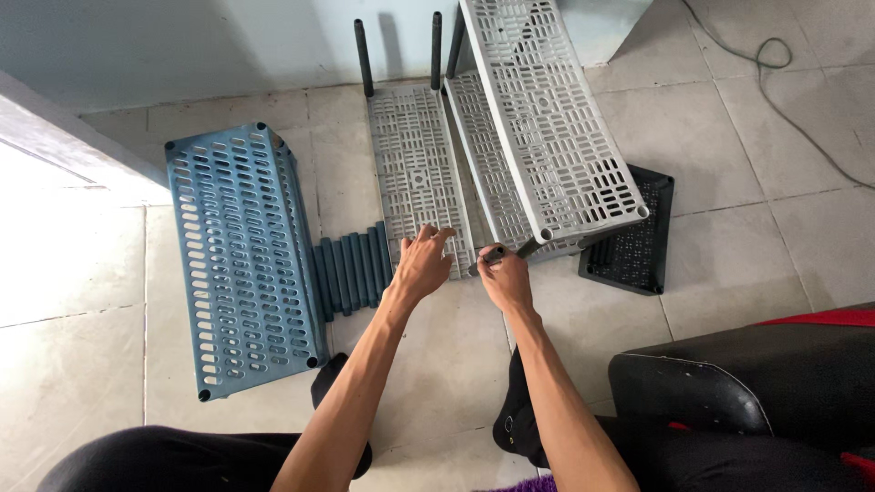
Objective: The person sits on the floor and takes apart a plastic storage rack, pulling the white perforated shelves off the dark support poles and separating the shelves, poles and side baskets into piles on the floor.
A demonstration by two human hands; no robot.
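We look down on a pale tiled floor, a light blue wall along the top, bright daylight at left, a green cable trailing at upper right.

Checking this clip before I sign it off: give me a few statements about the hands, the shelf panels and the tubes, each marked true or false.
1. The left hand rests with spread fingers on the near edge of the flat grey shelf panel. True.
2. The right hand holds nothing. False: it grips a dark tube at the near corner of the grey shelf unit.
3. A row of blue-grey tubes lies on the floor between the blue shelf panel and the grey panel. True.
4. The blue shelf panel lies to the right of the grey shelves. False: it lies to their left.
5. A black perforated panel lies partly under the grey shelf unit's right side. True.
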